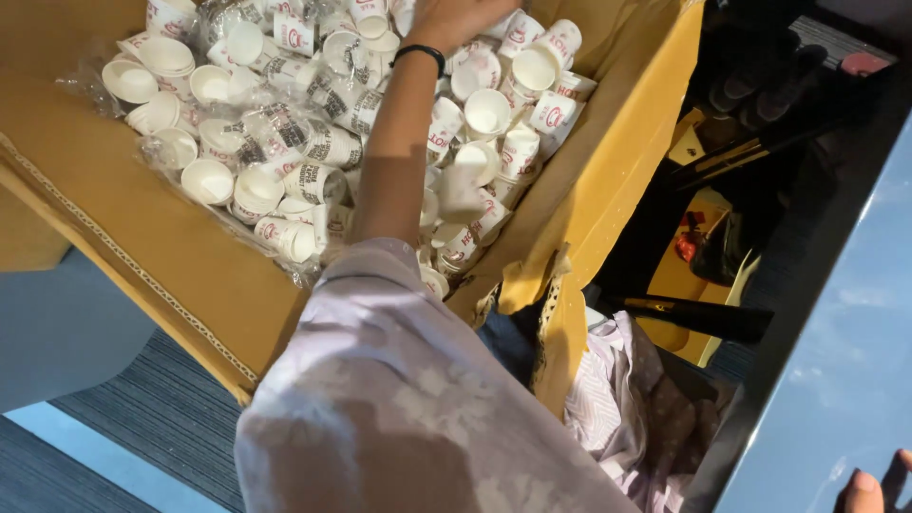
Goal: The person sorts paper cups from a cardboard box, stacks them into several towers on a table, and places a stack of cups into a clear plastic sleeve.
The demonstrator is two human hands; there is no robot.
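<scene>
A large open cardboard box (617, 142) is filled with small white paper cups (486, 112) with red print, many of them loose. Others sit in clear plastic wrap (275, 133) on the left side. My left arm, in a pale lilac sleeve with a black wristband, reaches deep into the box over the cups. My left hand (454, 21) is at the top edge of the view, its fingers cut off, so what it holds is hidden. Only the fingertips of my right hand (869, 489) show at the bottom right corner, by a blue-grey tabletop (836, 361).
A torn box flap (556, 332) hangs down at the box's near right corner. Dark bags and a yellow object (679, 275) lie on the floor between box and table. Striped grey carpet (142, 408) lies under the box at the lower left.
</scene>
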